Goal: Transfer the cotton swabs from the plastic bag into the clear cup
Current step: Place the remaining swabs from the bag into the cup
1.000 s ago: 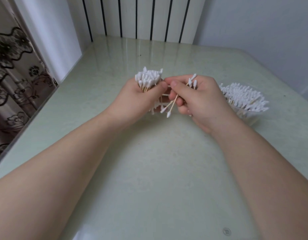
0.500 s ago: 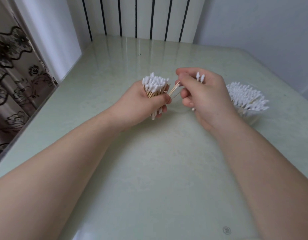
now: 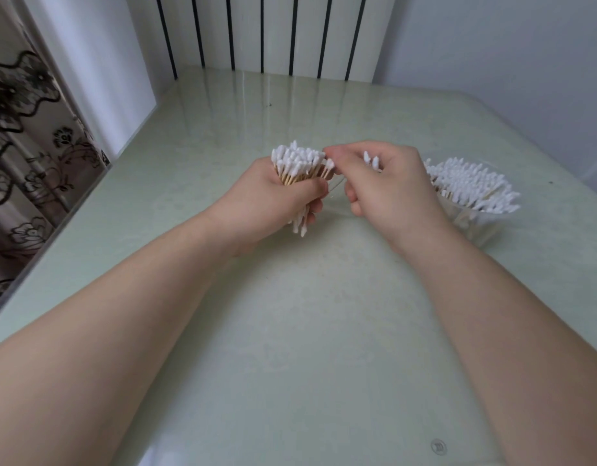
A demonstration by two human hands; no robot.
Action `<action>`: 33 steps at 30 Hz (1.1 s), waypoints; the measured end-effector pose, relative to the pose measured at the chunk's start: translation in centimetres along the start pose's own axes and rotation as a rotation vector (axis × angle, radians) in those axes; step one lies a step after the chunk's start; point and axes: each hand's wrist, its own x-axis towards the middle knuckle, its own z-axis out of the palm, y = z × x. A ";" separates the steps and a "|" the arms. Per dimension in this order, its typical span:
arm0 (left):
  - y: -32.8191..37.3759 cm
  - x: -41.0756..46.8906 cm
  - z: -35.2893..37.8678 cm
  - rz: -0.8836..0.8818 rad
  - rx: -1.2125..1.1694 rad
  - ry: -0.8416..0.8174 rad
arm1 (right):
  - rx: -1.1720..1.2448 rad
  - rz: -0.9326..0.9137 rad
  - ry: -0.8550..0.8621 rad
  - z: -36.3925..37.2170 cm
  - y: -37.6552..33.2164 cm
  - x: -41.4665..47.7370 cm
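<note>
On table (image 3: 324, 331): clear cup (image 3: 478, 227) holds swabs (image 3: 472, 183); left grip (image 3: 273, 200) clamps swab bundle (image 3: 299, 163); right grip (image 3: 391, 186) pinches few.

I am in a room of a home: my glossy pale green table (image 3: 290, 348) meets a white ribbed radiator (image 3: 246, 31), a black-flowered curtain (image 3: 25, 136) hanging on my left.

Bare table (image 3: 324, 348) near side; swab-filled cup (image 3: 475, 216) right.
</note>
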 end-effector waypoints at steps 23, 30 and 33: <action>1.1 -0.7 0.5 -0.064 -0.297 -0.169 | 0.127 0.054 -0.198 0.8 -0.4 -0.7; 1.2 -0.5 -0.3 -0.107 -0.308 -0.160 | 0.057 -0.079 -0.245 -0.1 -0.1 -0.8; 1.5 -0.7 -0.5 -0.117 -0.325 -0.178 | 0.134 -0.113 -0.351 -0.2 0.0 -1.2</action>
